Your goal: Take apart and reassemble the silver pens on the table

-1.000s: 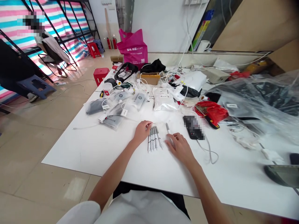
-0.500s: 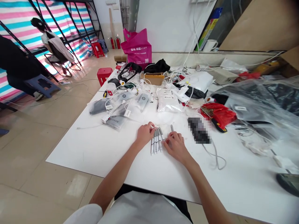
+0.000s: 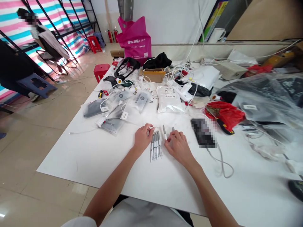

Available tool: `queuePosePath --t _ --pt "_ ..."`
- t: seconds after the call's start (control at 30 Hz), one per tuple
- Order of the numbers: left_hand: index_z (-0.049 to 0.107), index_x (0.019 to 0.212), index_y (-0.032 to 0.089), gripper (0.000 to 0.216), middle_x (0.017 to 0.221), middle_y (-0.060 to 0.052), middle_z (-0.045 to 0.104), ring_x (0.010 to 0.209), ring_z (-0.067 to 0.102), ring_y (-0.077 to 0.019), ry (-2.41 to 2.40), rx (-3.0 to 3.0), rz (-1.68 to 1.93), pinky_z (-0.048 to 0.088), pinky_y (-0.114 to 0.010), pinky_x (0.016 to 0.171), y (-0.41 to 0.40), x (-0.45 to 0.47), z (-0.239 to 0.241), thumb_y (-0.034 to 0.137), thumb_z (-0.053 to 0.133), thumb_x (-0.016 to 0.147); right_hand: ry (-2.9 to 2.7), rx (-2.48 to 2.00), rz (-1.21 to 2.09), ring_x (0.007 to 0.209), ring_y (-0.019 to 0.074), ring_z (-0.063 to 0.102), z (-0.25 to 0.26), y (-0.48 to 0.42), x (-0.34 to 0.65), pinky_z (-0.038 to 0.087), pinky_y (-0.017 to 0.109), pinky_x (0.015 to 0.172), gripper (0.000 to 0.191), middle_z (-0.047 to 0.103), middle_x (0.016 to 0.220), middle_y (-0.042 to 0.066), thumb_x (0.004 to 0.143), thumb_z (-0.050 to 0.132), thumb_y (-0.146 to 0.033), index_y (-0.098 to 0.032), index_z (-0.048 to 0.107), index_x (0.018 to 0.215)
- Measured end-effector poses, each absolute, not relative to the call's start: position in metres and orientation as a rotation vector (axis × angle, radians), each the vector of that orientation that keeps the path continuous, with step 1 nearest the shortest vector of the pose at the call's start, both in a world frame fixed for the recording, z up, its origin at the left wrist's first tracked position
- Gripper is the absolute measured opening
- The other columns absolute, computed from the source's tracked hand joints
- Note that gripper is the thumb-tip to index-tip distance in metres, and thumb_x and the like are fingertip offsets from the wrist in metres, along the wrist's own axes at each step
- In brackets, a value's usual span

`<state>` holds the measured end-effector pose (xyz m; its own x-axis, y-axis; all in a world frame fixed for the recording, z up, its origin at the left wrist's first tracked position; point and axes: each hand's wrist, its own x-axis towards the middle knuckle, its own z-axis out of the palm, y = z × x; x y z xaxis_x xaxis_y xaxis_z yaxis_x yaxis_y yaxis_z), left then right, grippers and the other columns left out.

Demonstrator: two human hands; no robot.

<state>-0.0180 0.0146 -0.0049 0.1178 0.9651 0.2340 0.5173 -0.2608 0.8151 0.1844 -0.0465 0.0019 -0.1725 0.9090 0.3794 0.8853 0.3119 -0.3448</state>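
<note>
On the white table (image 3: 99, 165) lies a row of several grey-and-white pens (image 3: 155, 146), side by side. My left hand (image 3: 143, 138) rests at their left edge, fingers bent and thumb apart, nothing gripped. Just right of the row, a separate pen (image 3: 164, 130) lies by the fingertips of my right hand (image 3: 178, 146). The right fingers are curled over another pen (image 3: 173, 128); only its grey end shows, and the rest is hidden under the hand.
Grey packets (image 3: 112, 125) lie at the left, a white plastic package (image 3: 169, 100) beyond the pens. A phone-like dark item (image 3: 203, 134), blurred out, with a grey cable (image 3: 222, 160), is at the right. Cables and a cardboard box (image 3: 152, 75) crowd the back. A person sits far left.
One pen at the right side of the row has come apart from it, shifted right alongside my right hand. My left hand stays by the row. The whole view has shifted slightly.
</note>
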Motion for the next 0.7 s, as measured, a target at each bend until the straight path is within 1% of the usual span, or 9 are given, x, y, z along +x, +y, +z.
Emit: queuePosePath --t 0.07,0.13,0.27,0.4,0.5,0.6,0.63,0.7 --pt "0.066 0.105 0.027 0.023 0.075 0.001 0.060 0.067 0.049 -0.0162 1.402 1.753 1.113 0.038 -0.028 0.072 0.013 -0.018 0.000 0.046 0.055 0.100 -1.934 -1.481 0.102 0.097 0.0274 0.057 0.008 -0.046 0.184 0.049 0.047 0.088 0.010 0.059 0.106 0.012 0.098 0.055 -0.028 -0.021 0.059 0.092" --pt "0.066 0.105 0.027 0.023 0.074 0.001 0.060 0.068 0.049 -0.0159 1.367 1.641 1.180 0.039 -0.027 0.070 0.012 -0.017 0.006 0.047 0.056 0.100 -1.792 -1.380 0.098 0.101 0.0264 0.060 0.009 -0.047 0.182 0.051 0.045 0.089 0.002 0.059 0.107 0.011 0.097 0.058 -0.024 -0.022 0.057 0.098" --pt "0.067 0.107 0.025 0.028 0.079 -0.001 0.065 0.074 0.056 -0.0159 1.308 1.482 1.279 0.040 -0.027 0.072 0.009 -0.015 0.014 0.049 0.056 0.100 -1.692 -1.273 0.090 0.101 0.0256 0.063 0.000 -0.055 0.179 0.053 0.042 0.084 0.015 0.062 0.107 0.010 0.096 0.059 -0.020 -0.024 0.054 0.109" --pt "0.070 0.111 0.024 0.031 0.083 -0.003 0.067 0.076 0.058 -0.0158 1.313 1.414 1.293 0.041 -0.027 0.070 0.007 -0.012 0.018 0.050 0.056 0.101 -1.706 -1.235 0.135 0.095 0.0239 0.064 -0.011 -0.062 0.180 0.054 0.041 0.080 0.020 0.063 0.105 0.009 0.095 0.061 -0.018 -0.024 0.052 0.113" --pt "0.071 0.113 0.024 0.031 0.089 -0.004 0.071 0.082 0.063 -0.0166 1.278 1.385 1.323 0.047 -0.028 0.079 0.006 -0.011 0.018 0.048 0.055 0.102 -1.706 -1.236 0.170 0.093 0.0232 0.064 -0.014 -0.064 0.181 0.054 0.041 0.080 0.020 0.064 0.103 0.008 0.097 0.059 -0.018 -0.025 0.051 0.114" --pt "0.071 0.113 0.022 0.030 0.094 -0.006 0.074 0.092 0.069 -0.0188 1.237 1.399 1.332 0.051 -0.032 0.089 0.006 -0.010 0.017 0.045 0.054 0.103 -1.688 -1.275 0.243 0.097 0.0233 0.066 -0.016 -0.063 0.181 0.055 0.040 0.080 0.020 0.066 0.106 0.008 0.099 0.058 -0.021 -0.025 0.050 0.116" --pt "0.072 0.111 0.022 0.029 0.096 -0.006 0.075 0.096 0.070 -0.0198 1.225 1.418 1.330 0.052 -0.034 0.092 0.007 -0.010 0.017 0.044 0.055 0.103 -1.683 -1.275 0.271 0.098 0.0230 0.067 -0.017 -0.063 0.181 0.055 0.039 0.079 0.021 0.066 0.108 0.009 0.099 0.058 -0.021 -0.025 0.049 0.117" --pt "0.075 0.101 0.021 0.026 0.099 -0.008 0.076 0.104 0.070 -0.0224 1.164 1.477 1.342 0.051 -0.038 0.098 0.008 -0.011 0.017 0.041 0.059 0.101 -1.673 -1.257 0.318 0.095 0.0211 0.067 -0.017 -0.063 0.180 0.055 0.036 0.075 0.023 0.065 0.112 0.009 0.101 0.056 -0.021 -0.024 0.047 0.122"
